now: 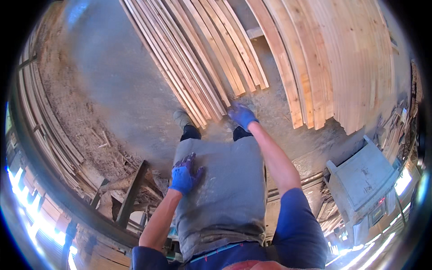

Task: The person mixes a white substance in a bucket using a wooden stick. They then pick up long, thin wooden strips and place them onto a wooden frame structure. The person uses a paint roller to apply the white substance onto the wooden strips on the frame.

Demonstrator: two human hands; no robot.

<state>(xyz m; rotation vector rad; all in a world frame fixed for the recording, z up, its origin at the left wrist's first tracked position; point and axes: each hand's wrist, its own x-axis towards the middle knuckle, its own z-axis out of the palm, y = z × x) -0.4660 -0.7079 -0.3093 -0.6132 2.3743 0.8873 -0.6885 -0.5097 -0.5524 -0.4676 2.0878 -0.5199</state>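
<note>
My left hand [184,175], in a blue glove with dark-stained fingers, lies against the grey apron [220,180] over my lap. Its fingers are apart and hold nothing. Farther forward, my right hand [243,115], gloved in blue too, reaches down to the near ends of a row of long wooden strips [198,63]. The fingertips are beside the strip ends; whether they grip one cannot be made out. The strips lie side by side on the floor, their near ends uneven, and some end close to my left shoe [182,118].
Wide planks [315,67] lie in a dense row to the right. A grey metal cabinet or machine [362,175] stands at the right. A dark metal rail [67,180] curves along the left, with more long strips [49,117] and wood scraps [105,139] beyond it.
</note>
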